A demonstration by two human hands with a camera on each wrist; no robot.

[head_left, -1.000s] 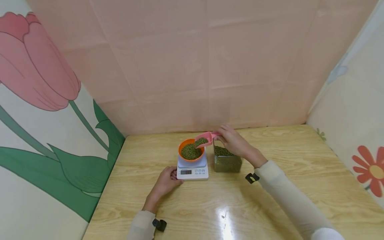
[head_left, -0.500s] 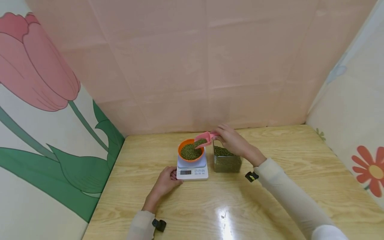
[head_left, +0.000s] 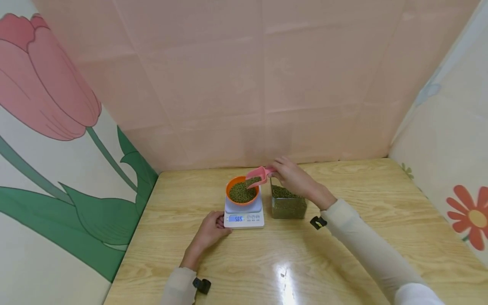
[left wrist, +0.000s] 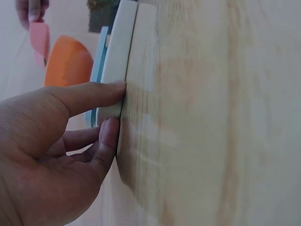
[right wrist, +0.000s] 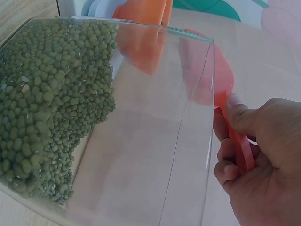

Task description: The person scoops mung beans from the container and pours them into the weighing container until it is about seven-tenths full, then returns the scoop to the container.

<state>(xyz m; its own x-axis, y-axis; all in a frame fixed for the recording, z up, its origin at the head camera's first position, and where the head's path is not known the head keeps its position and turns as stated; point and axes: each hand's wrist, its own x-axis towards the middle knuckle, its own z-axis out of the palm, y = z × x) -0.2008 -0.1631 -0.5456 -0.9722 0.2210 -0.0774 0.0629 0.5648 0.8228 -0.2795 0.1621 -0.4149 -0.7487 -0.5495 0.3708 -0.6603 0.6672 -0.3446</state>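
Note:
My right hand (head_left: 290, 174) pinches the handle of a pink scoop (right wrist: 242, 155) and tilts it over the right rim of an orange bowl (head_left: 230, 198). Green mung beans lie in the scoop's mouth. More mung beans (head_left: 242, 194) fill much of the bowl, which stands on a white kitchen scale (head_left: 251, 224). The lit display (head_left: 236, 219) seems to read 565. At the scale's front left corner, my left hand (left wrist: 61, 141) holds on, thumb along the front side and fingers curled against the left side.
Just right of the scale, a clear plastic box (right wrist: 155, 141) holds many mung beans (right wrist: 61, 89). A pinkish sheet (head_left: 263, 84) hangs behind the wooden table (head_left: 343, 186). Flower-patterned panels flank it left and right.
The scoop and right hand have shifted slightly left over the bowl. The scale's display has gone from dark to lit with digits. The left hand stays in place.

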